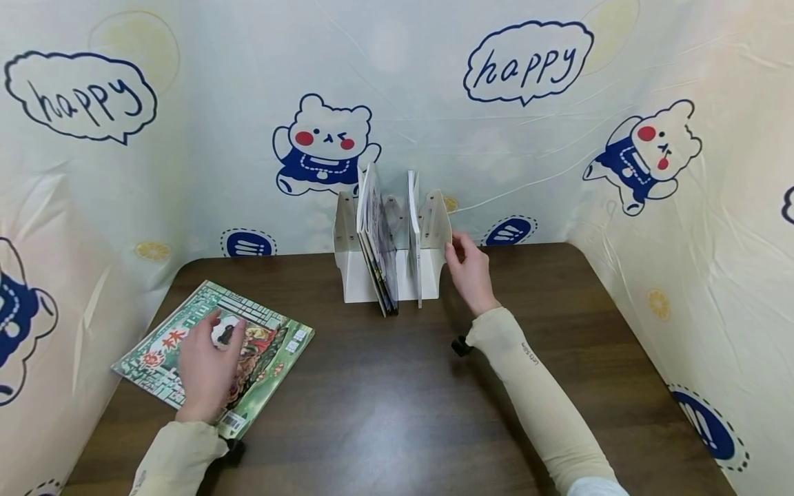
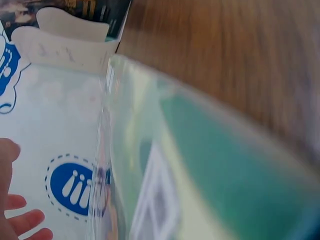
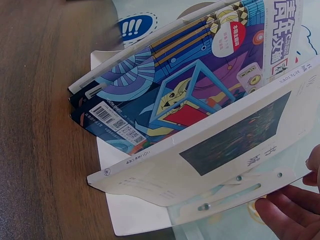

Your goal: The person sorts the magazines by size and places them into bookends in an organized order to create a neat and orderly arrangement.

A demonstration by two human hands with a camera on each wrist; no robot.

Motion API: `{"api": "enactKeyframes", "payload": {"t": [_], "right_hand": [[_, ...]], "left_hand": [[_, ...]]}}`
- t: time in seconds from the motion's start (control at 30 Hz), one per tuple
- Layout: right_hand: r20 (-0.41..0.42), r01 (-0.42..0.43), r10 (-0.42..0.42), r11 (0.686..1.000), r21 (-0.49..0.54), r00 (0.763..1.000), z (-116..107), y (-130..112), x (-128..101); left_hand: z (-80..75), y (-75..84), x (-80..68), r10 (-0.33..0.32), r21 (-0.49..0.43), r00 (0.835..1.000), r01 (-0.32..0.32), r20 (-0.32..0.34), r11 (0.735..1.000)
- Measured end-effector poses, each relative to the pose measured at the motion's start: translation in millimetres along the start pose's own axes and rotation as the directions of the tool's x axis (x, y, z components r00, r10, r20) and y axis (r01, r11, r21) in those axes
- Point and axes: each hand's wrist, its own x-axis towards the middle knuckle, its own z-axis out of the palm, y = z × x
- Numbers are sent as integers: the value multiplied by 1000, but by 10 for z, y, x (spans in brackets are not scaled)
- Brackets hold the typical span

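Tabletop magazine (image 1: pixel 248 337) diagonal, toward rack (image 1: pixel 347 275)

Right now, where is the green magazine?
In the head view the green magazine lies flat on the table's left side, under the left hand, well left of the white file rack that the right hand touches.

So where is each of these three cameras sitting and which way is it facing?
Head: worn up high, looking forward and down at the table; shows both sleeves, the left hand on the magazine and the right hand at the white rack.
Left wrist: close over the blurred magazine, facing the rack; fingertips show.
Right wrist: beside the rack, facing its books; fingertips show.
Shared: all three see the rack.
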Motion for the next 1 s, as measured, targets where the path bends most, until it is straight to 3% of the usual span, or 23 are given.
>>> {"api": "enactKeyframes", "payload": {"t": [0.23,0.5,0.7,1.0], "right_hand": [[7,-7,7,1000,-2,1000,1,-9,-11],[-1,-10,10,1000,-7,1000,1,-16,-5],[-5,2,-2,1000,-10,1000,8,-3,-8],[-13,11,-11,1000,3,1000,-1,-23,-12]], "left_hand": [[-122,-169,5,-19,140,999,12,47,990],[-277,-380,44,-196,265,971,155,137,952],[-424,-542,37,-335,326,926,267,173,907],[-549,-671,-41,-494,382,838,389,230,838]]}}
